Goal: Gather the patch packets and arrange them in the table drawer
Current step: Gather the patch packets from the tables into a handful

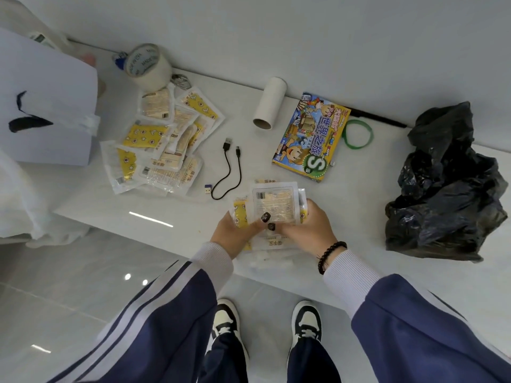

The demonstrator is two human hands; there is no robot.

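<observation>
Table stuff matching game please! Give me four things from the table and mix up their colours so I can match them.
Things:
1. wristband
2. crumpled bag
3. cardboard tube
4. USB cable

Colours and looks:
A. white outside, lying on its side
B. green ring
C. thin, black, with a plug at each end
D. black and shiny

Pairs: 1-B, 2-D, 3-A, 4-C
</observation>
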